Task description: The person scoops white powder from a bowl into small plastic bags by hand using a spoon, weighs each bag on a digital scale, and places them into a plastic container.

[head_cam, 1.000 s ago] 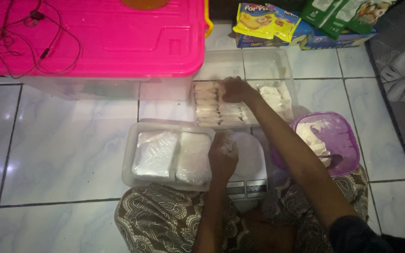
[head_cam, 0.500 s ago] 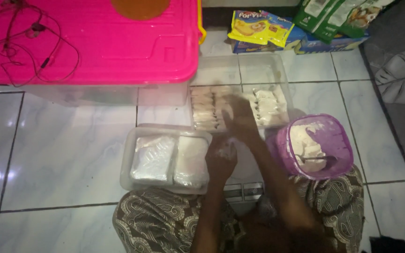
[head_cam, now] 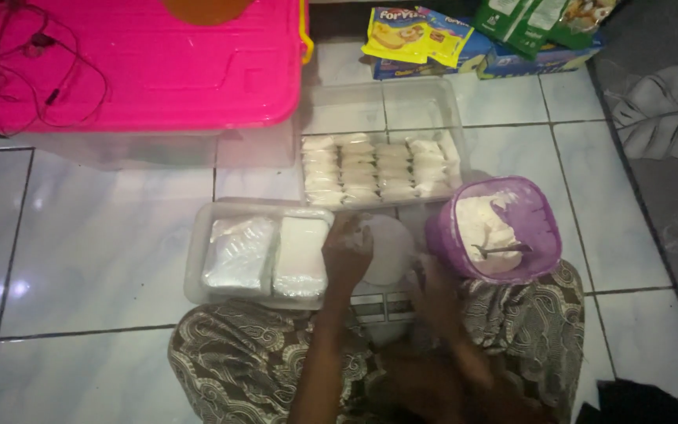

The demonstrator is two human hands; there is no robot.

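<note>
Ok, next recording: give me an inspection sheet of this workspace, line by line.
Surface: pale glossy floor tiles with dark grout lines.
Job's things: small kitchen scale; purple tub of white dough with a spoon in it; clear tray with rows of small white pieces; clear tray holding two white packs.
Clutter: yellow snack packets and green packets at the top.
Grippers: left hand holds a small white lump at the scale; right hand is blurred beside the tub, contents unclear.
Cables: thin wire lying on the pink lid.
Surroundings: grey leaf-patterned mat at right.
</note>
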